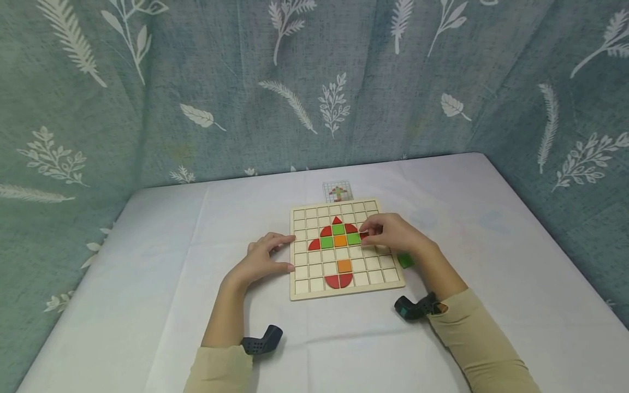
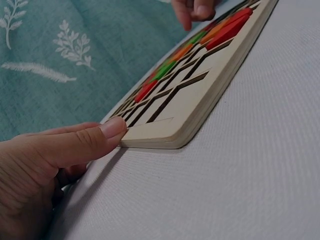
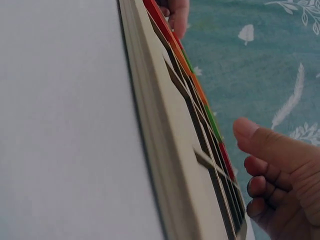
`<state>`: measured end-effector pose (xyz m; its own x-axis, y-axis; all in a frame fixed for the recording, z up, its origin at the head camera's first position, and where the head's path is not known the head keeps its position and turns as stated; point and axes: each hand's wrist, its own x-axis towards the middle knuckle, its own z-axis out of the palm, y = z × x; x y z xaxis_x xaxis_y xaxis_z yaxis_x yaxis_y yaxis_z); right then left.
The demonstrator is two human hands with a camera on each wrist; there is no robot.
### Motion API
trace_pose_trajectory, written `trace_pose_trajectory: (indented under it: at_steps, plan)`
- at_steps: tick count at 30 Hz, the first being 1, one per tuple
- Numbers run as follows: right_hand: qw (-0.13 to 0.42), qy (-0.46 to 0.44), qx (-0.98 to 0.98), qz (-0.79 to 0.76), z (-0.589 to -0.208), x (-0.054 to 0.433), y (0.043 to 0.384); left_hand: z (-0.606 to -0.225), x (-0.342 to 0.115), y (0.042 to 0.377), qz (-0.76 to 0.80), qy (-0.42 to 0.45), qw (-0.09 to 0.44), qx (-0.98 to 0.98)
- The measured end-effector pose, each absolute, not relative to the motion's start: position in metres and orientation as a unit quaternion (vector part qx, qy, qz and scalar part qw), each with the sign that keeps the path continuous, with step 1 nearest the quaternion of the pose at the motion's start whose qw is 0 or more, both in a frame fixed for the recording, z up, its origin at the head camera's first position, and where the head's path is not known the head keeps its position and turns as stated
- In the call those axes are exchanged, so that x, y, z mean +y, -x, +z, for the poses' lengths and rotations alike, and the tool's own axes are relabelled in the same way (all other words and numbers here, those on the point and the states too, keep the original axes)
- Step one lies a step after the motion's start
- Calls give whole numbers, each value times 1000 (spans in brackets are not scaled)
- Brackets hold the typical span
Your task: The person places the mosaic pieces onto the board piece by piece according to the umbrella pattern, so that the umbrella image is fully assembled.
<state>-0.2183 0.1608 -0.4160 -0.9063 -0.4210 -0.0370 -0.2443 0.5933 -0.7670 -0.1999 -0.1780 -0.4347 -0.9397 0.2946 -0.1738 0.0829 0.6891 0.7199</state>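
A pale wooden grid board (image 1: 298,291) holds flat colored pieces. A red triangle (image 1: 336,220) tops the pattern, with green squares (image 1: 326,242), an orange square (image 1: 340,240) and red quarter-rounds (image 1: 314,245) below it. Lower down sit another orange square (image 1: 344,266) and two red quarter-rounds (image 1: 332,281). My left hand (image 1: 256,260) touches the board's left edge, its thumb and fingers spread apart. My right hand (image 1: 393,232) is over the board's right side, thumb and index parted around the rightmost red piece (image 1: 363,235). In the right wrist view, that piece lies in the board, apart from the thumb (image 3: 247,130).
Behind the board lies a small card (image 1: 338,191) printed with a grid and a colored figure. Green pieces (image 1: 405,260) lie by the board's right edge, near my right forearm. A leaf-patterned cloth (image 1: 295,109) hangs behind the white-covered table (image 1: 147,305).
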Motion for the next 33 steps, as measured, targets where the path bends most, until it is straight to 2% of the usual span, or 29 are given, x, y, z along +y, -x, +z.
trace_pose_trajectory:
  at_steps: [17, 33]
  plan:
    - [106, 166, 888, -415, -404, 188, 208, -435, -179, 199, 384, -101, 142, 907]
    - [148, 154, 869, -446, -409, 235, 192, -437, -177, 200, 374, -109, 134, 911]
